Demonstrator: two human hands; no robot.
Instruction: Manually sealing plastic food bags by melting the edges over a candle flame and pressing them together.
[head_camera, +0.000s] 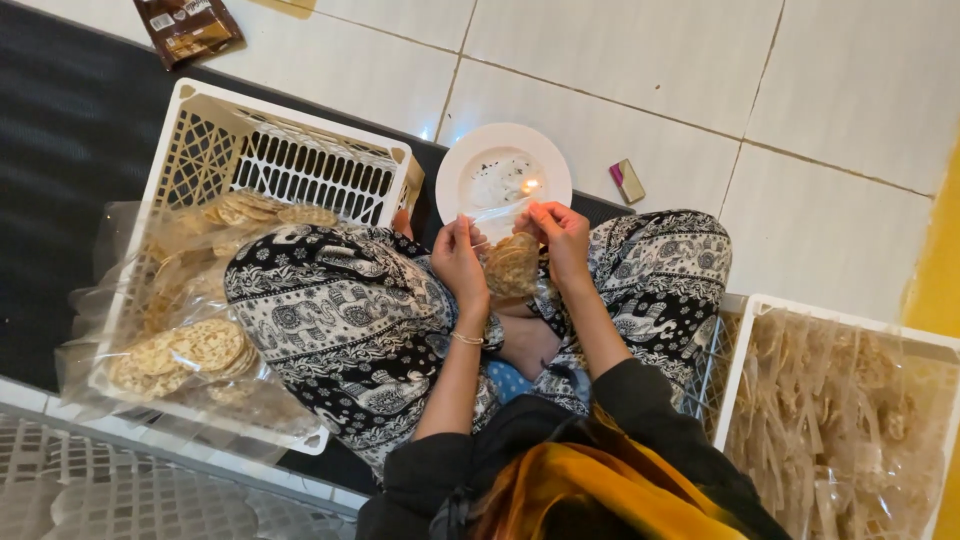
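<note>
I sit cross-legged on the floor in patterned black-and-white trousers. My left hand (459, 262) and my right hand (560, 236) both pinch the top edge of a small clear plastic bag of round brown crackers (512, 266), held between them over my lap. Just beyond the bag stands a white plate (461, 170) with a small lit flame (531, 185) on it. The bag's open edge lies close to the flame.
A white plastic crate (290, 152) lined with clear plastic holds many loose crackers (190, 348) at my left. Another white crate (835, 410) with bagged crackers is at my right. A small lighter (627, 181) and a brown sachet (188, 26) lie on the white tiles.
</note>
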